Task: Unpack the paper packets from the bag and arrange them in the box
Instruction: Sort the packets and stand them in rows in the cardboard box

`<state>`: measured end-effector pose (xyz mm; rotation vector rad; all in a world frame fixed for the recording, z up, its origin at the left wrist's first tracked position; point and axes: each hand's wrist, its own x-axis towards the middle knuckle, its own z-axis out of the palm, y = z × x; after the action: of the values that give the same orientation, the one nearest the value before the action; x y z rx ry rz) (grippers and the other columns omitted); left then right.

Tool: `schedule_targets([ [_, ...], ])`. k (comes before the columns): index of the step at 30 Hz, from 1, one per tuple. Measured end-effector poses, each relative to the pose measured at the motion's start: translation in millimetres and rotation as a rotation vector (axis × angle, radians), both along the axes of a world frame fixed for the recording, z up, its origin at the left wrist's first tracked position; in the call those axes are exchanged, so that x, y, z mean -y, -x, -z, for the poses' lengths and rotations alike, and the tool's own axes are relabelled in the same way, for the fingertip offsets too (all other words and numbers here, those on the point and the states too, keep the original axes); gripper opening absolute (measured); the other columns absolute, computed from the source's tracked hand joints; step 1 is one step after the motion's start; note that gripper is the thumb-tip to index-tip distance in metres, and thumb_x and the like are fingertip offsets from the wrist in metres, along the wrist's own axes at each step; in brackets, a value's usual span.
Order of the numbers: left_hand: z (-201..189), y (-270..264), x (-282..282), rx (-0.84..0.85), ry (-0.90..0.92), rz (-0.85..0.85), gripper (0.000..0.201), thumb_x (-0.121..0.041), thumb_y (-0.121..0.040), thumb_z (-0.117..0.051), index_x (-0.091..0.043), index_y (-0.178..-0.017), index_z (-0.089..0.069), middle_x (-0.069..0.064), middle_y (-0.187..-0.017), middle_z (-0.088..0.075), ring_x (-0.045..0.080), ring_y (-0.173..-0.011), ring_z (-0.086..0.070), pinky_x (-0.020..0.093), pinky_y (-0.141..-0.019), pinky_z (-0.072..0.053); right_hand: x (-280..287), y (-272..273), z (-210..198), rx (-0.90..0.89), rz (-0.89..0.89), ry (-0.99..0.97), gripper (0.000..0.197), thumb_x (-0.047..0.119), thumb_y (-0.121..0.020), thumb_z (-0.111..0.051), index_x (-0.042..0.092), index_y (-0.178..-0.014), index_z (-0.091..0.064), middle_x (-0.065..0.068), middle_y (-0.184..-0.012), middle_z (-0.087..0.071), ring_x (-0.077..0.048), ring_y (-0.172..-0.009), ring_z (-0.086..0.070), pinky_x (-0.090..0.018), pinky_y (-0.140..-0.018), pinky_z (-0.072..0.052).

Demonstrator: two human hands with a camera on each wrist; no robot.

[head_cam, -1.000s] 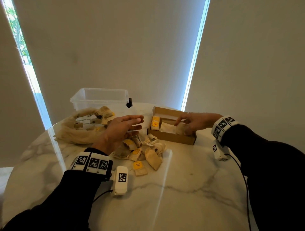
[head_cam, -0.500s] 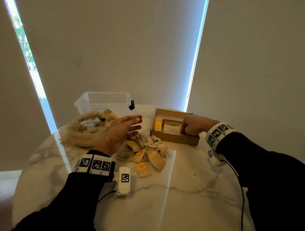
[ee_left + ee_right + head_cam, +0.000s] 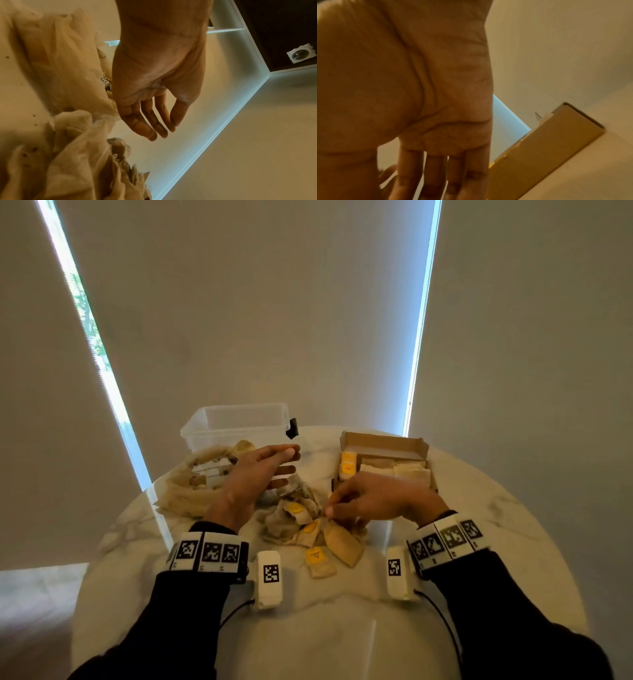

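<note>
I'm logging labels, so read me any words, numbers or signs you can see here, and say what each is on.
Nothing reads clearly.
Yellow stickers on the paper packets: handwritten marks, illegible.
White label in the bag: print blurred.
Wristbands and wrist cameras: square black-and-white code markers; tiny characters beneath too small.

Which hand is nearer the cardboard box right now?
The right hand. It sits just in front of the cardboard box, over the loose packets. The left hand hovers open well to the box's left, beside the bag.
</note>
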<state>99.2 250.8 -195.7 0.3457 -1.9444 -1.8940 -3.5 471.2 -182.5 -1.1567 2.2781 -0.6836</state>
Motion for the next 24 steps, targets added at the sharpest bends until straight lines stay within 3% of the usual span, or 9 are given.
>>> schedule_targets([
  [3, -4, -3, -1, 0.041, 0.128, 0.033, 0.021, -0.029, -0.104, -0.068, -0.021, -0.121, -0.079, -0.004, -0.115, -0.081, 0.023, -0.112, -0.074, 0.037, -0.092, -0.059, -4, 0, 1, 0.037, 0.114, 0.219, 0.020, 0.030, -0.105, -0.066, 0.019, -0.118, -0.077, 0.005, -0.103, -0.082, -0.010, -0.090, -0.078, -0.024, -0.076, -0.061],
  [6, -21, -18, 2, 0.090, 0.340, -0.018, 0.020, -0.032, -0.102, -0.070, -0.020, -0.116, -0.078, -0.001, -0.107, -0.081, 0.008, -0.084, -0.075, 0.022, -0.069, -0.057, -7, 0, 4, 0.034, 0.226, 0.432, 0.013, 0.027, -0.105, -0.067, 0.024, -0.111, -0.078, 0.008, -0.097, -0.082, -0.006, -0.083, -0.078, -0.017, -0.064, -0.054],
  [8, -32, -30, 6, 0.252, 0.525, 0.032, 0.022, -0.033, -0.098, -0.075, -0.020, -0.116, -0.075, 0.000, -0.104, -0.079, 0.007, -0.077, -0.073, 0.018, -0.060, -0.055, -6, -3, 5, 0.060, 0.225, 0.468, 0.013, 0.027, -0.105, -0.067, 0.024, -0.111, -0.078, 0.009, -0.096, -0.082, -0.007, -0.081, -0.078, -0.016, -0.062, -0.053],
  [11, -39, -42, 11, 0.556, 0.679, 0.123, 0.038, -0.029, -0.088, -0.087, -0.020, -0.121, -0.069, 0.001, -0.109, -0.075, 0.017, -0.091, -0.074, 0.026, -0.065, -0.059, 0, -11, 2, 0.128, 0.212, 0.489, 0.015, 0.025, -0.105, -0.067, 0.022, -0.115, -0.077, 0.008, -0.098, -0.082, -0.010, -0.084, -0.078, -0.020, -0.067, -0.056],
  [14, -50, -51, 24, 0.673, 0.706, 0.118, 0.053, -0.009, -0.078, -0.093, -0.019, -0.123, -0.066, 0.005, -0.115, -0.071, 0.022, -0.097, -0.072, 0.034, -0.073, -0.066, 22, -31, -11, 0.224, 0.226, 0.563, 0.017, 0.022, -0.104, -0.068, 0.018, -0.120, -0.076, 0.002, -0.101, -0.082, -0.015, -0.087, -0.078, -0.023, -0.067, -0.056],
  [17, -58, -46, 19, 0.650, 0.762, 0.118, 0.053, 0.006, -0.078, -0.085, -0.020, -0.120, -0.065, 0.005, -0.118, -0.069, 0.021, -0.096, -0.071, 0.038, -0.078, -0.067, 22, -32, -9, 0.268, 0.222, 0.622, 0.018, 0.021, -0.103, -0.070, 0.017, -0.120, -0.076, 0.001, -0.102, -0.083, -0.014, -0.088, -0.078, -0.023, -0.068, -0.058],
  [19, -67, -47, 18, 0.560, 0.818, 0.130, 0.047, 0.000, -0.083, -0.082, -0.024, -0.120, -0.064, 0.000, -0.117, -0.068, 0.018, -0.094, -0.070, 0.032, -0.072, -0.063, 23, -36, -10, 0.273, 0.229, 0.647, 0.022, 0.023, -0.100, -0.075, 0.020, -0.121, -0.076, 0.003, -0.105, -0.082, -0.011, -0.092, -0.078, -0.027, -0.077, -0.062],
  [22, -81, -47, 11, 0.356, 0.830, 0.190, 0.034, -0.009, -0.092, -0.076, -0.027, -0.120, -0.064, -0.004, -0.113, -0.070, 0.015, -0.098, -0.070, 0.030, -0.079, -0.060, 29, -40, -8, 0.329, 0.171, 0.677, 0.043, 0.027, -0.093, -0.083, 0.027, -0.134, -0.069, 0.008, -0.122, -0.078, -0.009, -0.110, -0.074, -0.033, -0.094, -0.063],
  [24, -85, -43, 3, 0.210, 0.741, 0.235, 0.028, -0.004, -0.095, -0.069, -0.022, -0.117, -0.066, -0.001, -0.110, -0.072, 0.013, -0.092, -0.069, 0.028, -0.079, -0.058, 33, -45, -7, 0.410, 0.112, 0.649, 0.056, 0.028, -0.090, -0.085, 0.029, -0.141, -0.062, 0.007, -0.130, -0.074, -0.009, -0.118, -0.071, -0.031, -0.096, -0.061],
])
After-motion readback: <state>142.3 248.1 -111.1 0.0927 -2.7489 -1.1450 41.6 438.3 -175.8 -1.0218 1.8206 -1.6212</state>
